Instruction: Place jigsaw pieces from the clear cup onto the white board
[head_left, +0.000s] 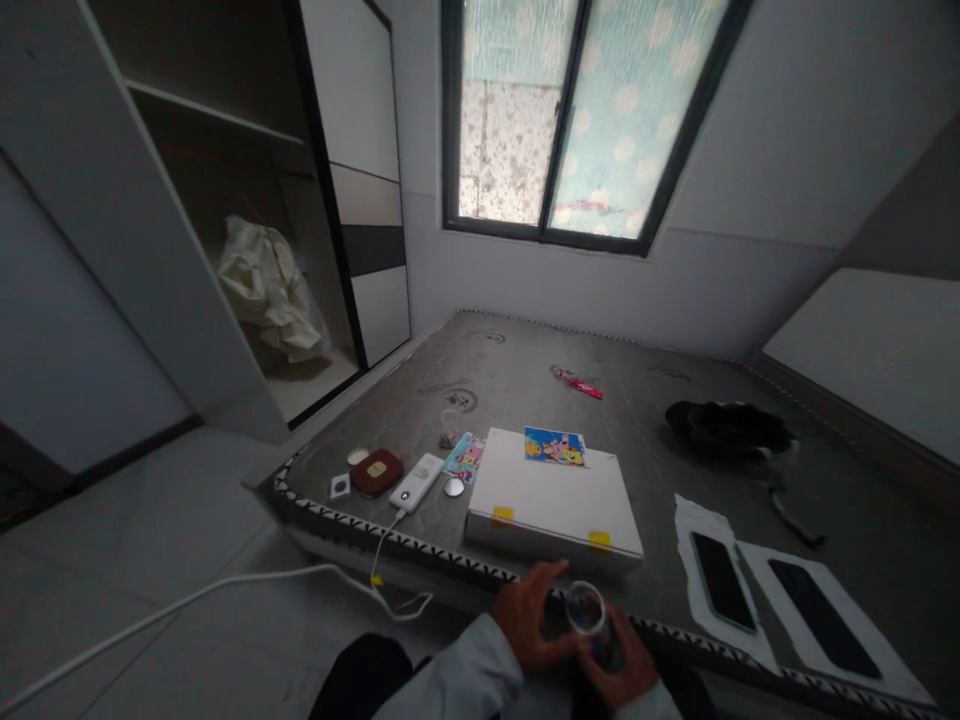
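Low in the head view, past the mattress's front edge, a small clear round jar (586, 608) is in my right hand (626, 662), whose fingers wrap its right side and lower part. Its open-looking round top faces me; what is inside is too blurred to name. My left hand (529, 622) is just left of the jar, thumb and fingers spread apart in a curve. The thumb tip reaches the jar's near side; I cannot tell whether it touches. Directly ahead lies a flat white box (555, 500) with yellow tape tabs and a cartoon card (553, 446) on top.
Left of the box lie a shiny round lid (454, 487), a second clear jar (448, 432), a colourful packet (465, 457), a cabled white power bank (417, 484) and a brown case (376, 472). Rightward are two phones (724, 580) on white sheets and a dark cap-like item (731, 430).
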